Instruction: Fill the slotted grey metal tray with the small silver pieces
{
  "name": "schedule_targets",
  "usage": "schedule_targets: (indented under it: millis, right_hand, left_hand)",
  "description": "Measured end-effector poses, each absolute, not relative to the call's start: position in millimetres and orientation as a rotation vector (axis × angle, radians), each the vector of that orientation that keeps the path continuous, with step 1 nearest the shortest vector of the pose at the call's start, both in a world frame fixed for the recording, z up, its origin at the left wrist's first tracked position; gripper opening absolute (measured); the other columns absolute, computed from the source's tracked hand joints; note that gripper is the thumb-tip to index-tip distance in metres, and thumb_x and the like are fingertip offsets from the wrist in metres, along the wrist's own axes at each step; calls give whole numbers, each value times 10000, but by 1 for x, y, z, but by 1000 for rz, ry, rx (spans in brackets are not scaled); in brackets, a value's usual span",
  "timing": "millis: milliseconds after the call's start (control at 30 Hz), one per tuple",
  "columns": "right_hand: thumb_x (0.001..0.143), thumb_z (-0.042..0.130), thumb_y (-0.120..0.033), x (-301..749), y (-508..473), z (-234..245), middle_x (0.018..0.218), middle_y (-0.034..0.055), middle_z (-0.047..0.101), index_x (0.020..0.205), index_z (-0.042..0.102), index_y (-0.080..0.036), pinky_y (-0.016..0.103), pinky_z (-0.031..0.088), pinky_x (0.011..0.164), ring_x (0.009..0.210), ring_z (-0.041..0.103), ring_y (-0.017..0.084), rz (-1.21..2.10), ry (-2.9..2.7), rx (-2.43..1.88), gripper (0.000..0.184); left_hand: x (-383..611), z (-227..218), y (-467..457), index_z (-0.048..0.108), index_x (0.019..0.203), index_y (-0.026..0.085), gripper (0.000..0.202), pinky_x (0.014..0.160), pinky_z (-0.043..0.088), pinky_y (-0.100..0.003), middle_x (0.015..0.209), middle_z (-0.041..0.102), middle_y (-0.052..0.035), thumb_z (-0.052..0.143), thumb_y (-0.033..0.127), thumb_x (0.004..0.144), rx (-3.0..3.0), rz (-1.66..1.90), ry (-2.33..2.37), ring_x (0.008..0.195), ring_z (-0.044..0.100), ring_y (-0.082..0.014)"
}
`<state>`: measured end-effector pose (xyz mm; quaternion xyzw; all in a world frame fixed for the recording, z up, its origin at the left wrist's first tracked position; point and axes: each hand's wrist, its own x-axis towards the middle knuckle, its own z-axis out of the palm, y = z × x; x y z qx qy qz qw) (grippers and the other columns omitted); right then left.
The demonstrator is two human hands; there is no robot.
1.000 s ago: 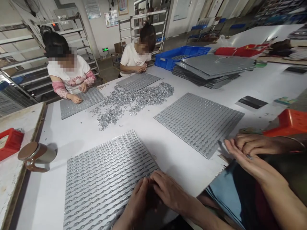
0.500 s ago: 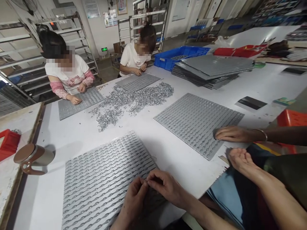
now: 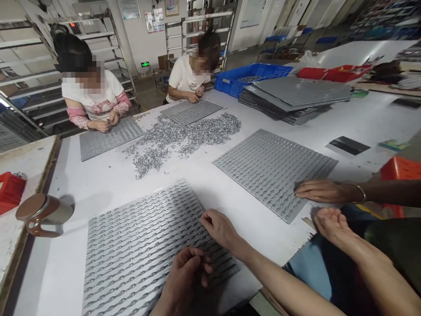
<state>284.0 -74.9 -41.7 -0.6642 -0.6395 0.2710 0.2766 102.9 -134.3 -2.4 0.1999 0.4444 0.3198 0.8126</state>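
A grey board (image 3: 131, 245) with rows of small shiny oval pieces lies flat in front of me. My right hand (image 3: 219, 228) is over the board's right edge, thumb and fingers pinched together at a row. Whatever is between those fingertips is too small to make out. Lower down, my left hand (image 3: 188, 271) hovers above the board's lower right part. Its fingers are curled in, and what they hold, if anything, is hidden. Beyond the board lies a loose pile of small silvery oval pieces (image 3: 207, 131).
A second board (image 3: 266, 171) lies to the right, a neighbour's hand (image 3: 315, 190) on it. Two people work across the table on boards. A mug (image 3: 46, 215) stands left. Farther back are stacked grey boards (image 3: 296, 94) and a blue crate (image 3: 226, 85).
My hands, together half a second ago, have come apart. The right has moved up along the board's edge; the left stays low, its fingers looser. A co-worker at far left has brought both hands together.
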Motion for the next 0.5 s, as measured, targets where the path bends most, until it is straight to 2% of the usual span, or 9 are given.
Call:
schedule_targets:
  millis: [100,167,267,367,500]
  right_hand:
    - [935,519,-272,282,-73,-45,832,25,648,830,592,-206,342,498,776,804,628,195,664,-1736,-1839,144]
    - [908,550,-251,282,-74,-42,837,24,640,935,592,-199,344,512,753,787,629,197,641,-1690,-1862,72]
    - [943,531,-266,282,-86,-26,887,37,641,1057,587,-197,334,534,748,797,635,190,649,-1651,-1736,145]
    - [995,482,-251,279,-114,0,946,52,660,964,650,-227,344,531,809,885,635,199,678,-1892,-1489,173]
    - [918,582,-146,275,-153,24,978,36,688,980,686,-294,426,522,871,935,642,244,722,-2162,-1406,191]
  left_hand:
    - [103,0,-134,662,853,124,350,469,395,-211,828,724,-102,869,348,679,415,675,891,609,608,-131]
    - [103,1,-133,674,863,125,321,505,432,-219,836,725,-101,871,308,689,361,688,872,638,624,-139]
    - [104,1,-130,711,907,120,290,595,492,-244,873,725,-111,854,300,730,237,715,847,745,658,-173]
    - [107,1,-131,753,932,121,296,689,515,-264,929,723,-112,826,360,775,153,711,766,846,652,-195]
    - [112,0,-140,767,966,150,360,741,506,-294,956,711,-85,821,442,763,168,654,710,825,618,-191]
